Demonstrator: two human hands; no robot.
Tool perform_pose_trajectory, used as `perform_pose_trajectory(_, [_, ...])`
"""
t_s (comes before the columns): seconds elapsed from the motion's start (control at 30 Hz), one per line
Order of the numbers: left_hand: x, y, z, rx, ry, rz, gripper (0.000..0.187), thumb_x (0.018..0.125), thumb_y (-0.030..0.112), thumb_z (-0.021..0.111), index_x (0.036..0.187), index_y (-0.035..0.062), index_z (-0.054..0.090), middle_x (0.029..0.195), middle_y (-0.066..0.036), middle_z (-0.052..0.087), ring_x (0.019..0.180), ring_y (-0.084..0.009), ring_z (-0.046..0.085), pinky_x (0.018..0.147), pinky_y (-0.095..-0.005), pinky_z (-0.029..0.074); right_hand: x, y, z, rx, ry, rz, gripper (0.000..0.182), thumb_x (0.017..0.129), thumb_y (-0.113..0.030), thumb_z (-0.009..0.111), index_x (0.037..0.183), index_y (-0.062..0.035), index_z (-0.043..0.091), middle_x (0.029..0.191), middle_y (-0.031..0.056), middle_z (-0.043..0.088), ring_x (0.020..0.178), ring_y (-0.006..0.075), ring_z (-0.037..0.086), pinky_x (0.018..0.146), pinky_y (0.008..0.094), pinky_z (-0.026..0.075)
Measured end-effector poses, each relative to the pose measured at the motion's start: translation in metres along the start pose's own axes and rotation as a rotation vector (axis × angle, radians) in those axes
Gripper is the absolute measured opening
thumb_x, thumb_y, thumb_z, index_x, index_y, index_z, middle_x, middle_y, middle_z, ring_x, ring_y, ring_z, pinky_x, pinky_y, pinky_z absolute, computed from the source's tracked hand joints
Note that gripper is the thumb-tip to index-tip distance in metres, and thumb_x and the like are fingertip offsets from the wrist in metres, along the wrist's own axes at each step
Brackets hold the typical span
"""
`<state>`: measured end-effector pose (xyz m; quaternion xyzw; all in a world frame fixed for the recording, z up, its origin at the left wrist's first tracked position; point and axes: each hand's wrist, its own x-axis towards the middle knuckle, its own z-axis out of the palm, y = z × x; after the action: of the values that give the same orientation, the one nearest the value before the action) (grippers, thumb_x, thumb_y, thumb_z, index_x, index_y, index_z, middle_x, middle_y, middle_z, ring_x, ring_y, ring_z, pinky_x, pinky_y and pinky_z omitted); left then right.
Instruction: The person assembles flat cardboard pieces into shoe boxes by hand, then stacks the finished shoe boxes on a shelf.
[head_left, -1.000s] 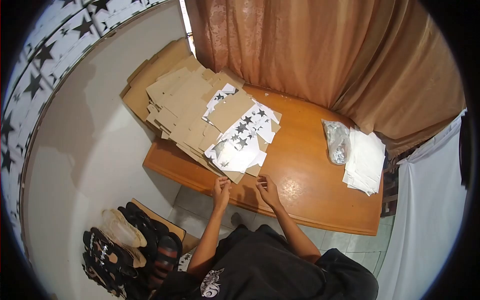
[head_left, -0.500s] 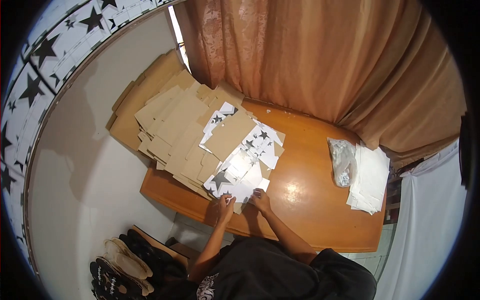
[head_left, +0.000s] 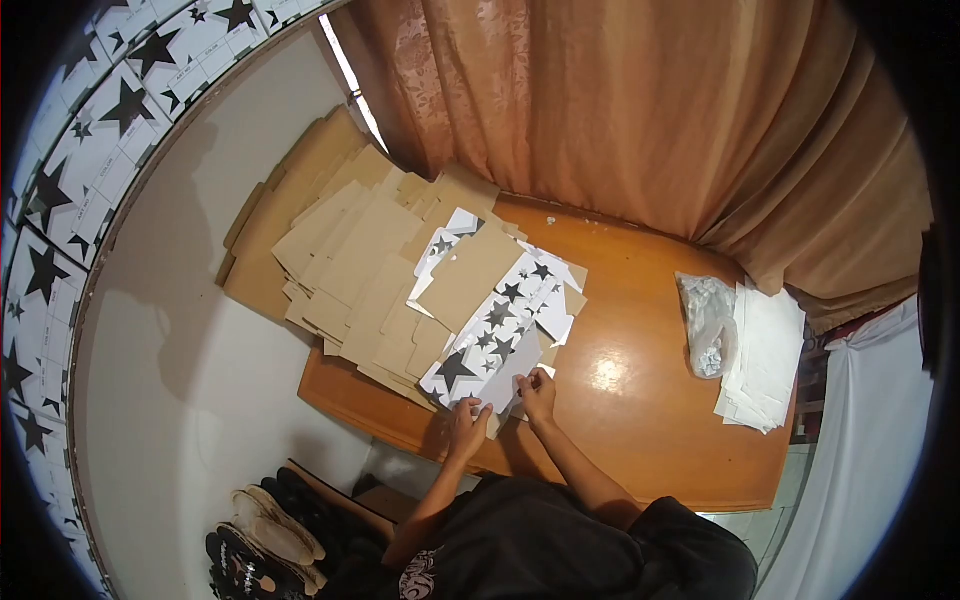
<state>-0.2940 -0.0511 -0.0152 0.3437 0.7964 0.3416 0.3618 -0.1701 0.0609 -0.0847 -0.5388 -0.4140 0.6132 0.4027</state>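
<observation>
Fingers of my left hand (head_left: 468, 427) pinch the near edge of a star-printed card sheet (head_left: 497, 335). My right hand (head_left: 538, 396) closes on the same sheet's right side, where a plain greyish flap (head_left: 513, 373) stands out. Black stars of several sizes cover the white face of the sheet. Under and beside it lie more star-printed pieces (head_left: 553, 312) and a brown cardboard piece (head_left: 470, 270). To the left, flat brown cardboard blanks (head_left: 365, 265) are heaped in overlapping layers.
On the right of the wooden table (head_left: 630, 430) sit a clear plastic bag (head_left: 708, 325) and a stack of white sheets (head_left: 765, 355). A brown curtain (head_left: 620, 110) hangs behind. Shoes (head_left: 270, 530) stand on the floor at lower left.
The greyish flap now shows between my hands, and the glare on the printed sheet has gone. My right hand has moved slightly up and right; the whole view has shifted a little.
</observation>
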Motion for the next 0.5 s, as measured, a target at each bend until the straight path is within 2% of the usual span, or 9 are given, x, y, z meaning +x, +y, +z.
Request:
perform_pose_trajectory(0.07, [-0.005,0.024,-0.009,-0.008,0.020,0.032,0.037,0.092,0.032,0.067,0.111,0.0021,0.057,0.111,-0.017,0.057,0.103,-0.0306,0.056,0.090,-0.0422,0.045,-0.007,-0.027,0.001,-0.089,0.059,-0.194,0.016,0.089,-0.004,0.067,0.080,-0.0034,0.054,0.064,-0.0025,0.049,0.056,0.0074,0.050,0.051,0.0240,0.042])
perform_pose_trajectory(0.13, [0.000,0.037,-0.013,-0.020,0.038,0.073,0.037,0.093,0.033,0.066,0.111,0.0018,0.057,0.110,-0.016,0.058,0.102,-0.0302,0.056,0.090,-0.0423,0.045,-0.017,-0.067,0.000,-0.155,0.074,-0.258,0.013,0.087,-0.006,0.069,0.083,-0.0015,0.057,0.064,0.0001,0.051,0.058,0.0082,0.051,0.051,0.0254,0.041])
perform_pose_trajectory(0.2, [0.007,0.046,-0.015,-0.101,0.071,0.203,0.036,0.094,0.032,0.065,0.110,0.0012,0.058,0.108,-0.016,0.058,0.103,-0.0300,0.055,0.090,-0.0436,0.045,-0.025,-0.100,-0.001,-0.226,0.098,-0.322,0.013,0.085,-0.007,0.071,0.086,0.0004,0.060,0.065,0.0028,0.052,0.059,0.0090,0.052,0.051,0.0269,0.041])
perform_pose_trajectory(0.27, [0.007,0.069,-0.022,-0.104,0.128,0.302,0.039,0.093,0.033,0.066,0.113,0.0010,0.057,0.111,-0.016,0.057,0.106,-0.0308,0.054,0.092,-0.0441,0.044,-0.032,-0.125,-0.004,-0.262,0.102,-0.603,0.011,0.085,-0.005,0.069,0.090,0.0014,0.062,0.072,0.0080,0.058,0.061,0.0138,0.057,0.052,0.0296,0.044])
perform_pose_trajectory(0.3, [0.004,0.085,-0.027,-0.100,0.190,0.388,0.042,0.093,0.034,0.066,0.117,0.0008,0.056,0.114,-0.017,0.056,0.110,-0.0316,0.053,0.094,-0.0445,0.043,-0.041,-0.143,-0.007,-0.264,0.115,-0.611,0.011,0.085,-0.005,0.069,0.090,0.0014,0.062,0.072,0.0080,0.058,0.061,0.0138,0.057,0.052,0.0296,0.044])
perform_pose_trajectory(0.33, [0.000,0.104,-0.034,-0.105,0.181,0.401,0.042,0.093,0.034,0.066,0.117,0.0008,0.056,0.114,-0.017,0.056,0.110,-0.0316,0.053,0.094,-0.0445,0.043,-0.051,-0.165,-0.011,-0.368,0.093,-0.762,0.011,0.084,-0.004,0.069,0.091,0.0011,0.063,0.074,0.0096,0.059,0.060,0.0171,0.059,0.053,0.0304,0.045])
perform_pose_trajectory(0.4, [-0.015,0.142,-0.049,-0.267,0.112,0.492,0.069,0.088,0.035,0.073,0.138,-0.0009,0.042,0.131,-0.023,0.047,0.124,-0.0353,0.046,0.104,-0.0454,0.039,-0.072,-0.191,-0.019,-0.564,0.058,-0.984,0.017,0.080,-0.001,0.070,0.096,-0.0002,0.064,0.078,0.0127,0.059,0.062,0.0258,0.062,0.056,0.0332,0.050])
perform_pose_trajectory(0.43, [-0.022,0.154,-0.050,-0.270,0.104,0.502,0.069,0.088,0.035,0.073,0.138,-0.0009,0.042,0.131,-0.023,0.047,0.124,-0.0353,0.046,0.104,-0.0454,0.039,-0.085,-0.201,-0.021,-0.568,0.071,-0.988,0.017,0.080,-0.001,0.070,0.096,-0.0002,0.064,0.078,0.0127,0.059,0.062,0.0258,0.062,0.056,0.0332,0.050])
perform_pose_trajectory(0.5, [-0.035,0.170,-0.047,-0.521,0.002,0.628,0.103,0.080,0.035,0.081,0.151,-0.0034,0.018,0.144,-0.030,0.031,0.135,-0.0388,0.036,0.112,-0.0463,0.032,-0.108,-0.215,-0.022,-0.732,0.027,-1.156,0.024,0.079,-0.002,0.071,0.102,-0.0002,0.065,0.080,0.0117,0.059,0.064,0.0280,0.063,0.059,0.0357,0.052])
